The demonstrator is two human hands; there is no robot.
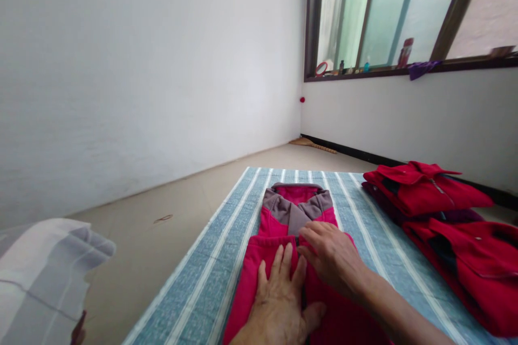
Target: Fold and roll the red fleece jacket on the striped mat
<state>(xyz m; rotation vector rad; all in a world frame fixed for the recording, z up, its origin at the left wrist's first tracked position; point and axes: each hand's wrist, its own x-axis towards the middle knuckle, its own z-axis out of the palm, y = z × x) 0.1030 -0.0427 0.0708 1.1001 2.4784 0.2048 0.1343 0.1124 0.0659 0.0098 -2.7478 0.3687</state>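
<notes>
A pink-red jacket (267, 259) with a grey collar lies folded in front of me, its lower part turned up toward the collar. My left hand (279, 302) rests flat on the folded-up part, fingers spread. At the hem's upper edge, close to the middle opening, my right hand (332, 253) has its fingers bent together on the fabric, just below the grey collar flap. The tips of the right fingers are partly hidden.
Beneath the jacket is a blue-and-white striped cloth (214, 275). Folded red garments (429, 194) are stacked at the right. A grey-and-white checked cloth (44, 275) sits at the lower left. Small bottles and a mirror (321, 68) line the windowsill.
</notes>
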